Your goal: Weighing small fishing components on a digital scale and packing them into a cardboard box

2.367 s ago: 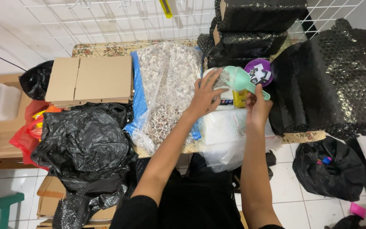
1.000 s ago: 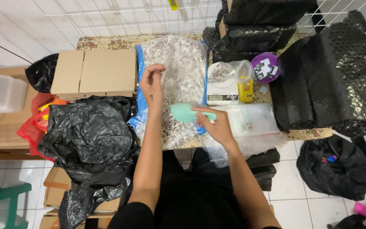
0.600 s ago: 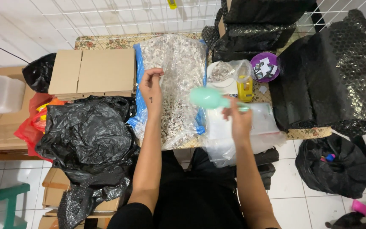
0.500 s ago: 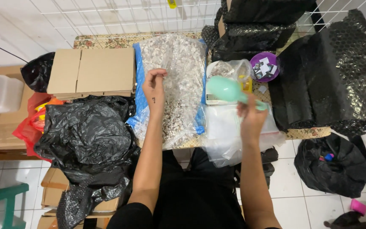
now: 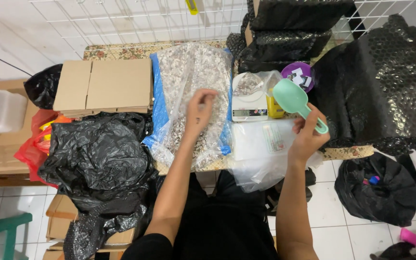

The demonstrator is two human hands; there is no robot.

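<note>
Looking down from the head camera, the right hand (image 5: 306, 137) grips a mint-green plastic scoop (image 5: 294, 100) by its handle, bowl raised and tilted over a small digital scale (image 5: 249, 105), a hold that keeps the bowl free for dipping and tipping. On the scale's platform sits a clear bag (image 5: 253, 83) with a little speckled fill in it, its mouth standing open. The left hand (image 5: 199, 110) hovers over a large clear sack of speckled granules (image 5: 193, 101), fingers curled loosely as if pinching at the plastic or the grains; whether it truly holds anything I cannot tell. The sack lies flat on a blue sheet (image 5: 158, 103) on the tabletop (image 5: 343, 153), between the two hands' reach, so the scoop has a short way to go. In front of the scale lies a pile of empty clear bags (image 5: 261, 149), hanging over the near edge. Flattened cardboard boxes (image 5: 103, 86) lie stacked at the left, beside a crumpled black plastic bag (image 5: 95, 156). A purple tub (image 5: 298, 76) stands behind the scoop, next to black bubble wrap (image 5: 386, 82).
</note>
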